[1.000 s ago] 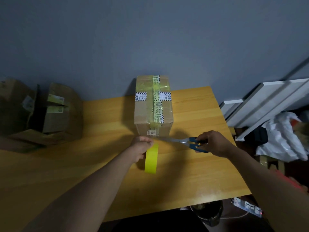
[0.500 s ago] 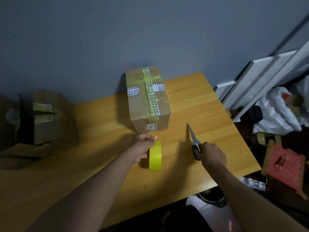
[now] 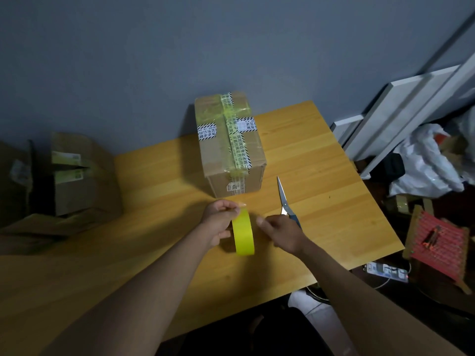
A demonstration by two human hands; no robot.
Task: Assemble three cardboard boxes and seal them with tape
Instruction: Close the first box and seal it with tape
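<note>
The left hand (image 3: 218, 222) pinches the yellow tape roll (image 3: 243, 232) upright on the tabletop (image 3: 321, 160), the right hand (image 3: 280, 231) beside it loosely curled, hiding the scissors' (image 3: 285, 201) handle (blades show).

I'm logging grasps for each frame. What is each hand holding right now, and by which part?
The left hand holds the yellow tape roll at its upper edge. The right hand holds nothing; the scissors lie on the table beside it.

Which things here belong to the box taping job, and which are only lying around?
For the job:
sealed box
yellow tape roll, held by left hand
scissors beside right hand
open boxes

Lying around:
white boards
plastic bag
red stool
</note>
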